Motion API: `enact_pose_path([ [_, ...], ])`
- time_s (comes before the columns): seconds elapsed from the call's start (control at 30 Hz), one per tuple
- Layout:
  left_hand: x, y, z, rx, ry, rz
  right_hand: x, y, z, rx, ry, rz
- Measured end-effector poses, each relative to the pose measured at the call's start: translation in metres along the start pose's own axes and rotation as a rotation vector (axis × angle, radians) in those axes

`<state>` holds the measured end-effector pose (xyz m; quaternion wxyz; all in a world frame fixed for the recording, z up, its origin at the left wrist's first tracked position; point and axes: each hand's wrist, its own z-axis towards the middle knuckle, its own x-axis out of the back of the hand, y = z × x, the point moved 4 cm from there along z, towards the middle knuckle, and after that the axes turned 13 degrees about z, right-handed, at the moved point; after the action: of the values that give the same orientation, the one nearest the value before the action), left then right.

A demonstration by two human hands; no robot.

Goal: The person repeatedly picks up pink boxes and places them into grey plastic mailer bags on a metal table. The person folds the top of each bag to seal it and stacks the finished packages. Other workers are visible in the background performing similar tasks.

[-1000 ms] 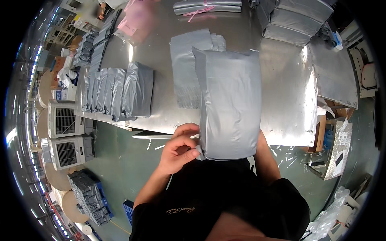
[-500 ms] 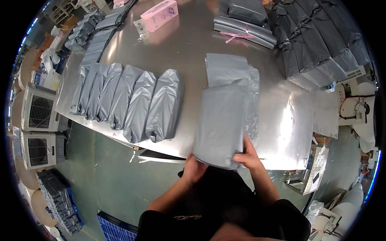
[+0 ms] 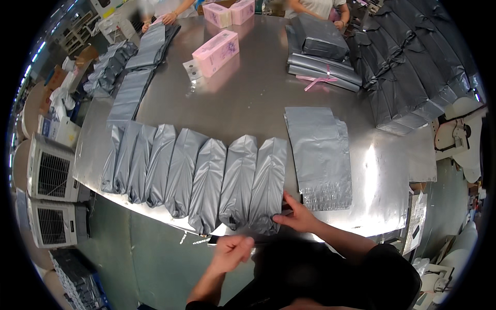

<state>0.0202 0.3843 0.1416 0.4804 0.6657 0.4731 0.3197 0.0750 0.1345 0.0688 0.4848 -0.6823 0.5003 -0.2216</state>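
Observation:
A row of several grey plastic-wrapped packages stands side by side along the table's near edge, their tops folded and creased. At the row's right end, the last grey package meets my right hand. Its thumb lies at the package's near end and its fingers against the right side, spread apart. My left hand is off the packages, just in front of the table edge, with fingers curled into a loose fist and nothing visible in it. Right of the row lies a flat stack of grey plastic bags.
Metal table carries pink tissue packs, flat grey bags at left, and rolled grey bags with a pink tie. A dark wrapped pile stands far right. Co-workers' hands show across the table.
The grey package I held in both hands over the bag stack now stands at the row's right end. My left hand has let go. The view has tilted up, showing co-workers.

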Motion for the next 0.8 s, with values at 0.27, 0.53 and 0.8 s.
enact_pose_path([
  [0.27,0.178,0.147,0.321,-0.485,0.671,1.28,0.031,0.016,0.029,0.202,-0.009,-0.142],
  [0.53,0.27,0.145,0.57,0.032,0.718,1.534,0.202,0.051,-0.092,0.257,1.181,-0.42],
  [0.8,0.225,0.125,0.522,-0.098,0.591,0.763,0.216,0.062,-0.127,0.306,1.166,-0.126],
])
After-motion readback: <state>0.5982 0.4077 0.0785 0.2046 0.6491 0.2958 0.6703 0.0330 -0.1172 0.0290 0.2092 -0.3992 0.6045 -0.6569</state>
